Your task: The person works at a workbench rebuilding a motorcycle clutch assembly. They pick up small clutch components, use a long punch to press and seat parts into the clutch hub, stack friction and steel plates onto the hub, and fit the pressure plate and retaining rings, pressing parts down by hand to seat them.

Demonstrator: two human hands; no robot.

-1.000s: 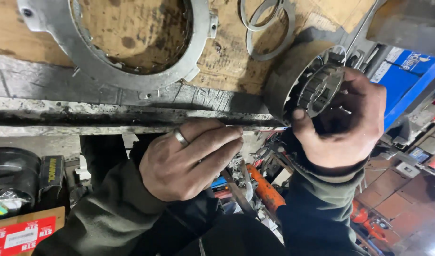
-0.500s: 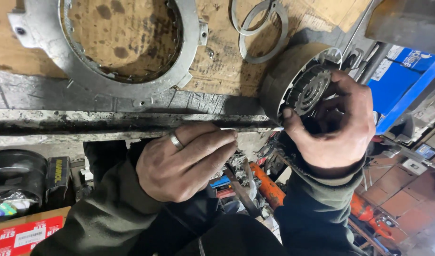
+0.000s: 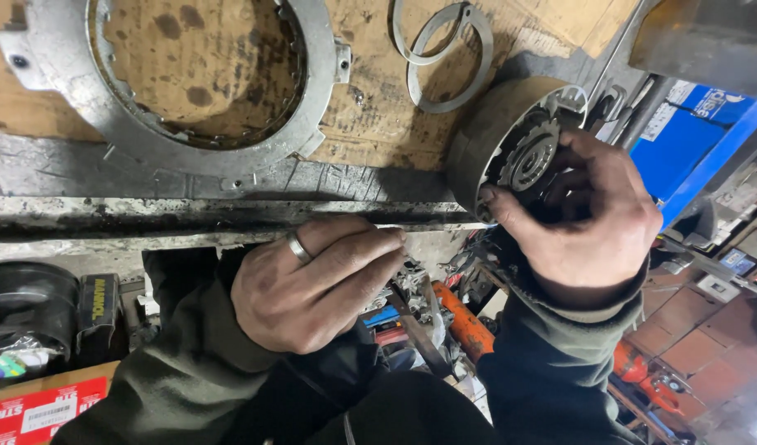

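My right hand (image 3: 583, 221) grips a round metal drum (image 3: 487, 142) that lies tipped on its side at the bench's front edge. Its open end shows a toothed hub, and my fingers reach into that end. My left hand (image 3: 316, 280), with a ring on one finger, rests flat below the greasy metal edge of the workbench (image 3: 189, 216) and holds nothing visible. A large flat metal ring plate (image 3: 61, 99) with lugs lies on the wooden bench top at the upper left. Two thin snap rings (image 3: 444, 58) lie behind the drum.
A blue box (image 3: 696, 140) stands to the right of the bench. Below the bench are an orange tool (image 3: 465, 321), a black tub (image 3: 28, 309), a red and white carton (image 3: 44, 408) and scattered parts. A grey metal block (image 3: 708, 41) sits at the top right.
The view has shifted a little to the right. My right hand has turned the drum slightly and moved its fingers further into the open end. My left hand has stayed put.
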